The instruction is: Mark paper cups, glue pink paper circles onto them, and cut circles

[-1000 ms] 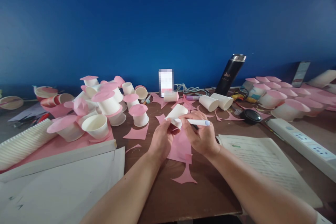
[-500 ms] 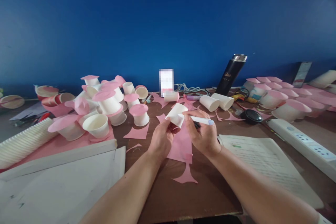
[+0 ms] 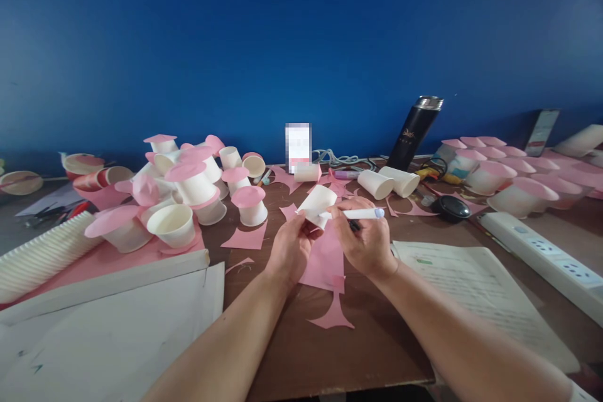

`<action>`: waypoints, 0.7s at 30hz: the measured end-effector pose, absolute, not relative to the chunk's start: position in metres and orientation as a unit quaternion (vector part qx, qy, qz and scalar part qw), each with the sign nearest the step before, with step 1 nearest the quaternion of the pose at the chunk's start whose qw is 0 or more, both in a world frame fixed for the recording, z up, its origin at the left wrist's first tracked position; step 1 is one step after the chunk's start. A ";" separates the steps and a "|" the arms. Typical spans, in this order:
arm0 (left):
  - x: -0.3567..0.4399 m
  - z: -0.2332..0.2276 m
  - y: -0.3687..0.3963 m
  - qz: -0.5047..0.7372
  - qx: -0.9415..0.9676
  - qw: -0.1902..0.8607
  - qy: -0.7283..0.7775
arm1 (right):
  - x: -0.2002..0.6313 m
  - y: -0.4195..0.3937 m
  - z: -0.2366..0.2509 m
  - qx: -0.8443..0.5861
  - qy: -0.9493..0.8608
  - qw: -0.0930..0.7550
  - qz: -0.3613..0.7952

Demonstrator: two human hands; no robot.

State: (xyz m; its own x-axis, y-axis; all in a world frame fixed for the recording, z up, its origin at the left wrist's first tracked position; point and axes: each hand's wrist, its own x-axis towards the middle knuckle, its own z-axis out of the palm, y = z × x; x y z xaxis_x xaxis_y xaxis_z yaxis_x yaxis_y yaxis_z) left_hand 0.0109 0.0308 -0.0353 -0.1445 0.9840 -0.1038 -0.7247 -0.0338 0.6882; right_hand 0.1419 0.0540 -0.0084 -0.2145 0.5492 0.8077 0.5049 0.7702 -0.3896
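A white paper cup (image 3: pixel 316 202) lies tilted on its side in my left hand (image 3: pixel 293 245), whose thumb and fingers are closed on its near edge. My right hand (image 3: pixel 365 235) grips a white marker (image 3: pixel 360 214) with a pale end pointing right. The marker's tip is at the cup's near side; whether it touches, I cannot tell. Something small and black (image 3: pixel 354 225) shows by the right fingers, partly hidden. Beneath both hands lies pink paper (image 3: pixel 325 264), with a cut pink scrap (image 3: pixel 333 315) nearer the table edge.
To the left are a pile of cups with pink paper discs (image 3: pixel 186 183), a stack of nested cups (image 3: pixel 47 257) and a white board (image 3: pixel 113 339). On the right stand a black flask (image 3: pixel 414 132), more pink-topped cups (image 3: pixel 494 177), a power strip (image 3: pixel 541 251) and a written sheet (image 3: pixel 471 289).
The marker has tilted slightly closer to level, its tip shifting a little left and down on the cup. My left hand keeps the cup almost still.
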 end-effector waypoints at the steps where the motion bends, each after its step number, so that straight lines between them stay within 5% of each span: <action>1: 0.011 -0.035 0.031 0.689 0.208 0.619 0.314 | 0.142 0.054 -0.009 -0.343 -0.778 0.527 0.019; 21: 0.012 -0.038 0.032 0.680 0.203 0.632 0.313 | 0.139 0.051 -0.011 -0.305 -0.800 0.512 0.069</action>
